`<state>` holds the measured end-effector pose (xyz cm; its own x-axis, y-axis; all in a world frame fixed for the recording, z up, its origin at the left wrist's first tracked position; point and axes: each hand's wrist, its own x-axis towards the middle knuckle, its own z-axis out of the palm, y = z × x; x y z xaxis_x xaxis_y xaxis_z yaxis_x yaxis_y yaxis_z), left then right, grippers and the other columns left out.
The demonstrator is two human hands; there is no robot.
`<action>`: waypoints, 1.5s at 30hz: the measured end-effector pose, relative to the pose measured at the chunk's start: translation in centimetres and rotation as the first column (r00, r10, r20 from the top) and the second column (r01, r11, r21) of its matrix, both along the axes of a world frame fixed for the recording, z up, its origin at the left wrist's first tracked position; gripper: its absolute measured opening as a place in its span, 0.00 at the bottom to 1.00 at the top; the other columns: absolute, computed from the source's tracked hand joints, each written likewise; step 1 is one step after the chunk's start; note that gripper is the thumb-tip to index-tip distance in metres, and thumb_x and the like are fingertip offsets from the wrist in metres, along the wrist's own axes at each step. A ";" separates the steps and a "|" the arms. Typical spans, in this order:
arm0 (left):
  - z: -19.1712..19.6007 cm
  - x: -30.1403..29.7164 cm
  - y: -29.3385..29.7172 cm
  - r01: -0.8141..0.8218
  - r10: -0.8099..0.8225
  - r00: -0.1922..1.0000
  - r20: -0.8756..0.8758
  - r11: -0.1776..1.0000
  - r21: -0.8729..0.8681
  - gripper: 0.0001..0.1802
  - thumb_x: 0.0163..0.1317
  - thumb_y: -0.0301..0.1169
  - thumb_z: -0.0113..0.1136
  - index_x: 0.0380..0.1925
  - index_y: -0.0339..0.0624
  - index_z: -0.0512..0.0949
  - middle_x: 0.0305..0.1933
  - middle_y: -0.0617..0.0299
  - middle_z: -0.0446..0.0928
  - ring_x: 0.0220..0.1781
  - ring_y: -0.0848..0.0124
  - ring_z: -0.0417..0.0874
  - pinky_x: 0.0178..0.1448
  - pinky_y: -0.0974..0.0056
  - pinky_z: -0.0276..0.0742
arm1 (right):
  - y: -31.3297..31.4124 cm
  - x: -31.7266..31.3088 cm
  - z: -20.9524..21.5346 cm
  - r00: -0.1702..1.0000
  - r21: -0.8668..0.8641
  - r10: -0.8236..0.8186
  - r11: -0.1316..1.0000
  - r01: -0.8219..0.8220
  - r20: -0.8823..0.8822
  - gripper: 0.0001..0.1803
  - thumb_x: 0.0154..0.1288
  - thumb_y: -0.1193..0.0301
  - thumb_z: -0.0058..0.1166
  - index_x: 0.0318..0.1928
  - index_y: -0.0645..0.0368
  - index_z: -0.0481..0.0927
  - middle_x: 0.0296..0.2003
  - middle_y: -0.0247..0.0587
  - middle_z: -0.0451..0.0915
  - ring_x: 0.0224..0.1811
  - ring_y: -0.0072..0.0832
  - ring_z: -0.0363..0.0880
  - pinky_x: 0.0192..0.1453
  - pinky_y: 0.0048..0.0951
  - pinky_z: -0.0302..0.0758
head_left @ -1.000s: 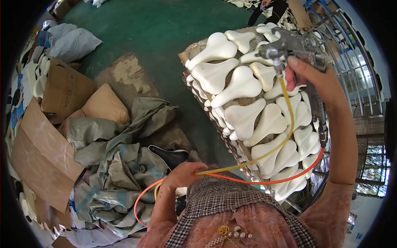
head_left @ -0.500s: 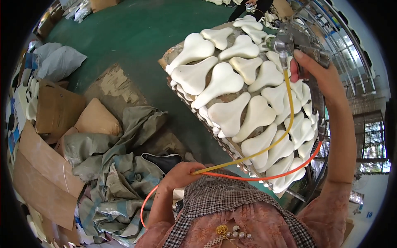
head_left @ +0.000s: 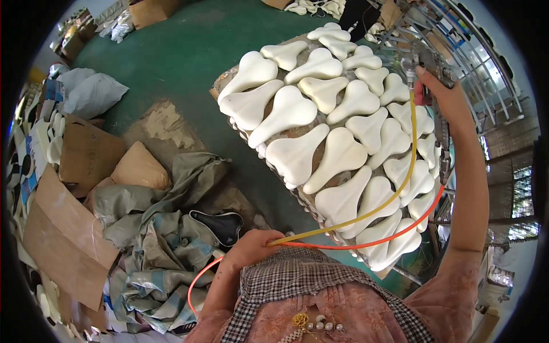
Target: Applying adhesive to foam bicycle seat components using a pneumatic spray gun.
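My right hand point(head_left: 440, 91) is wrapped round the grip of a metal spray gun point(head_left: 430, 62), raised past the right side of a table of white foam saddle pads point(head_left: 293, 110). From the gun a yellow hose point(head_left: 394, 197) and an orange hose point(head_left: 394, 233) curve down to my left hand point(head_left: 254, 247), which is closed around both in front of my checked apron. The pads lie in rows, wide ends and noses pointing different ways. A black bicycle saddle point(head_left: 218, 226) rests on the grey-green cloth just beyond my left hand.
Crumpled grey-green sheeting point(head_left: 154, 228) and cardboard point(head_left: 71, 237) are heaped at the left. Behind them lies a pale plastic sack point(head_left: 94, 94). Metal racks point(head_left: 474, 74) stand at the right, and a person in dark clothing point(head_left: 360, 16) is at the far end.
The spray gun and my right hand have shifted slightly right, away from the pads. The table of pads sits a little further left in view. Both hands keep their hold.
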<state>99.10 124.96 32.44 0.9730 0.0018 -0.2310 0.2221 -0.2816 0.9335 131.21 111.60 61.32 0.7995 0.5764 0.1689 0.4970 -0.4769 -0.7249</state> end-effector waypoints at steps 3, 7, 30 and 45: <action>0.2 -0.1 -2.5 -0.039 0.039 0.999 -0.013 0.999 0.016 0.15 0.55 0.32 0.59 0.43 0.41 0.76 0.26 0.54 0.77 0.25 0.69 0.76 0.33 0.67 0.71 | -2.7 1.3 -0.3 0.998 0.056 -0.068 0.996 0.069 -0.014 0.15 0.56 0.59 0.59 0.29 0.59 0.78 0.21 0.32 0.76 0.22 0.19 0.73 0.30 0.21 0.70; 1.8 -0.7 -5.3 -0.047 0.052 0.998 -0.046 0.994 0.100 0.15 0.53 0.33 0.58 0.42 0.45 0.77 0.33 0.51 0.79 0.35 0.55 0.80 0.39 0.62 0.74 | -3.5 -2.1 -1.3 0.992 0.066 0.081 0.995 -0.075 -0.094 0.14 0.55 0.61 0.60 0.33 0.60 0.77 0.23 0.32 0.77 0.22 0.19 0.72 0.29 0.21 0.70; -0.4 -8.9 -3.5 -0.128 0.122 0.992 0.040 0.970 0.205 0.15 0.52 0.36 0.59 0.40 0.48 0.75 0.29 0.53 0.78 0.34 0.53 0.78 0.36 0.56 0.73 | 2.4 -12.7 -3.1 0.921 0.044 0.357 0.934 -0.355 -0.159 0.14 0.60 0.63 0.55 0.24 0.60 0.76 0.17 0.33 0.74 0.21 0.20 0.74 0.28 0.21 0.69; 1.0 -6.7 -3.6 -0.028 0.044 0.996 -0.081 0.982 0.188 0.15 0.52 0.34 0.58 0.41 0.48 0.76 0.33 0.52 0.78 0.36 0.52 0.78 0.39 0.56 0.73 | -5.9 -5.2 -1.9 0.995 0.074 -0.093 0.993 0.094 -0.023 0.13 0.59 0.61 0.57 0.29 0.59 0.77 0.21 0.32 0.76 0.21 0.20 0.73 0.27 0.22 0.72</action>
<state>92.36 121.37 33.47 0.9485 0.0871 -0.3046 0.3109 -0.4395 0.8427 125.98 105.71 59.40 0.8529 0.4852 0.1927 0.4382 -0.4648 -0.7693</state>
